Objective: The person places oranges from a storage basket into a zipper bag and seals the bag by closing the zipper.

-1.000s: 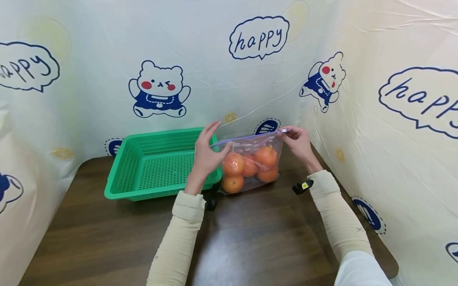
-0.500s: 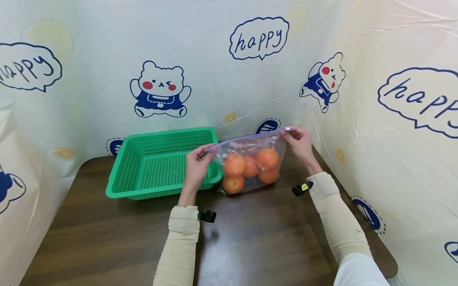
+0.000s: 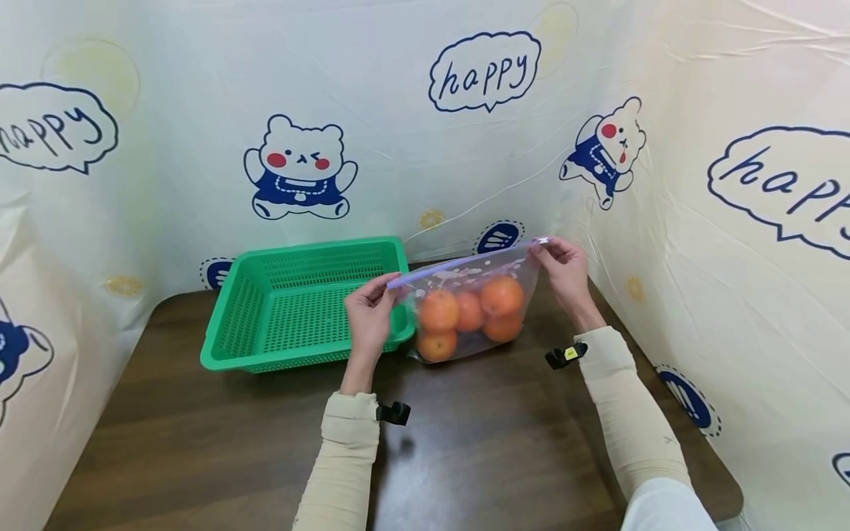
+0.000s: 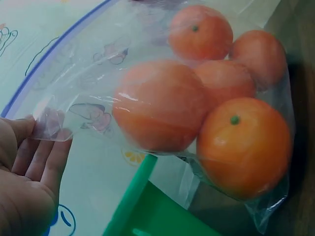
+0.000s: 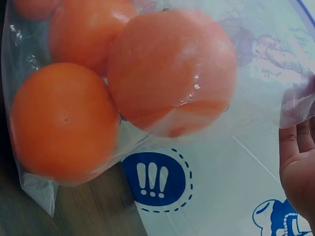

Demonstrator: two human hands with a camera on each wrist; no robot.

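Note:
A clear zip bag (image 3: 468,343) with a purple zip strip (image 3: 458,267) stands on the table, holding several oranges (image 3: 501,296). My left hand (image 3: 369,317) pinches its upper left corner between thumb and fingers; the left wrist view shows that hand (image 4: 29,177) at the bag's edge. At the upper right corner, beside the white slider (image 3: 542,240), my right hand (image 3: 567,273) pinches the plastic. Only part of the right hand (image 5: 299,167) appears in the right wrist view. The strip stretches taut between both hands, its left end lower.
A green plastic basket (image 3: 219,343) sits to the left of the bag, close against it. The brown wooden table (image 3: 478,457) reaches back to a printed cloth (image 3: 398,147) that hangs behind and at both sides.
My left hand has come down from above the bag's left side with spread fingers and now pinches the left corner. The right hand stays at the right corner, slightly farther right.

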